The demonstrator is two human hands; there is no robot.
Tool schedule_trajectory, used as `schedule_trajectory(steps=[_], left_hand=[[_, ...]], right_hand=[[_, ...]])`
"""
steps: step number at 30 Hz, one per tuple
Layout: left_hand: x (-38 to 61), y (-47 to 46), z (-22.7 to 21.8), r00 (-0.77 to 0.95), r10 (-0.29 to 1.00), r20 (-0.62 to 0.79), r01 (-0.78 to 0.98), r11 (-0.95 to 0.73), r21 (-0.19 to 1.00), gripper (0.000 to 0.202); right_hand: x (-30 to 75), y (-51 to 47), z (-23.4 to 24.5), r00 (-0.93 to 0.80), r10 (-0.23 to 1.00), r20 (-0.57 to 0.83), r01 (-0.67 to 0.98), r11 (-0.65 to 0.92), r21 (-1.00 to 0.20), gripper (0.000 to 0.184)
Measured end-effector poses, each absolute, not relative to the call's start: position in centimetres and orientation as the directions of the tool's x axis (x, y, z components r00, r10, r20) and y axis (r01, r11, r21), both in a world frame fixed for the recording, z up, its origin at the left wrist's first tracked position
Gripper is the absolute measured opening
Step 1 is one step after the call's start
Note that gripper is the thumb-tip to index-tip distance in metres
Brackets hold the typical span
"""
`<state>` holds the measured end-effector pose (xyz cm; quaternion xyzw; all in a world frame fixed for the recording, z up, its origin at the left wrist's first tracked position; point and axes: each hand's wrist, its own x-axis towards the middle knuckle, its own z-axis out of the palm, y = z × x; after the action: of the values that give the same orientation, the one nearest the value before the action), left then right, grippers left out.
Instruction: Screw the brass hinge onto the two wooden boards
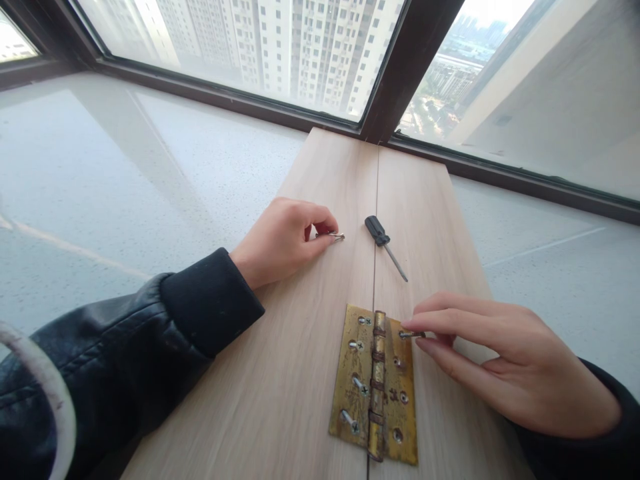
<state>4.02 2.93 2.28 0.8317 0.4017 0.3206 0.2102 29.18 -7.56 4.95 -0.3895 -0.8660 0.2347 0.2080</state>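
Fingers (445, 319) of the right hand (515, 363) are closed in a pinch on a small silver screw (411, 334), held at the upper right corner of a worn, brass-coloured rectangular hinge (379, 373); whether its tip is seated cannot be told. Four silver cross-headed screws (358, 383) are set at a tilt in the hinge's left leaf. At lower left, a black sleeve (120, 353) is partly hidden by a curved white tube (63, 407). Farther off, loose silver screws (339, 237) are pinched by the left hand (280, 233). Beyond, a black-handled screwdriver (379, 233) is laid across the seam of the pale wood-grain desk (295, 373), which is bordered by a speckled white ledge (100, 167) and brown window frames (385, 80).
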Motion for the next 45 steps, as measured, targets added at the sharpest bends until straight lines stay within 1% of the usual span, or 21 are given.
schedule_trajectory(steps=[5,10,15,19,22,25,28,30,34,40,42,43,45], left_hand=[[4.04,2.89,2.32,0.467,0.806,0.364,0.533,-0.585,0.611,0.009],[4.04,2.90,2.33,0.470,0.804,0.364,0.526,-0.586,0.616,0.009],[4.00,2.95,2.26,0.470,0.803,0.367,0.524,-0.588,0.616,0.009],[4.03,2.93,2.31,0.467,0.807,0.362,0.529,-0.583,0.617,0.009],[4.04,2.91,2.39,0.469,0.808,0.356,0.536,-0.581,0.613,0.009],[4.01,2.89,2.37,0.471,0.807,0.356,0.537,-0.582,0.611,0.009],[3.99,2.90,2.27,0.469,0.807,0.359,0.534,-0.583,0.612,0.009],[4.02,2.93,2.21,0.470,0.805,0.362,0.530,-0.585,0.614,0.009],[4.07,2.99,2.18,0.472,0.799,0.373,0.517,-0.593,0.618,0.009],[3.99,2.91,2.18,0.468,0.801,0.374,0.523,-0.592,0.613,0.009],[4.01,2.91,2.18,0.469,0.803,0.368,0.533,-0.590,0.607,0.009],[4.03,2.92,2.18,0.471,0.802,0.367,0.536,-0.591,0.603,0.009],[4.06,2.97,2.17,0.476,0.800,0.366,0.538,-0.594,0.598,0.010]], right_hand=[[29.04,-7.67,4.78,-0.606,0.773,0.190,0.572,0.589,-0.570,0.028],[29.25,-7.86,4.85,-0.569,0.800,0.188,0.631,0.572,-0.524,0.025],[29.47,-7.67,4.76,-0.598,0.781,0.182,0.589,0.582,-0.560,0.019],[29.25,-7.44,4.42,-0.592,0.789,0.164,0.621,0.577,-0.530,0.006],[29.26,-7.49,4.31,-0.590,0.793,0.153,0.638,0.574,-0.514,0.010],[29.50,-7.65,4.45,-0.606,0.779,0.161,0.613,0.586,-0.530,0.005],[29.68,-7.69,4.69,-0.622,0.765,0.167,0.588,0.598,-0.545,0.016],[29.68,-7.60,4.77,-0.633,0.755,0.171,0.581,0.609,-0.539,0.019],[29.50,-7.47,4.61,-0.639,0.754,0.152,0.596,0.609,-0.523,0.010],[29.56,-7.72,4.29,-0.619,0.777,0.118,0.650,0.590,-0.479,0.013],[29.58,-7.69,4.36,-0.619,0.773,0.136,0.647,0.601,-0.469,0.006],[29.57,-7.64,4.43,-0.620,0.771,0.147,0.640,0.605,-0.474,0.007],[29.52,-7.49,4.58,-0.625,0.761,0.172,0.613,0.615,-0.495,0.016]])
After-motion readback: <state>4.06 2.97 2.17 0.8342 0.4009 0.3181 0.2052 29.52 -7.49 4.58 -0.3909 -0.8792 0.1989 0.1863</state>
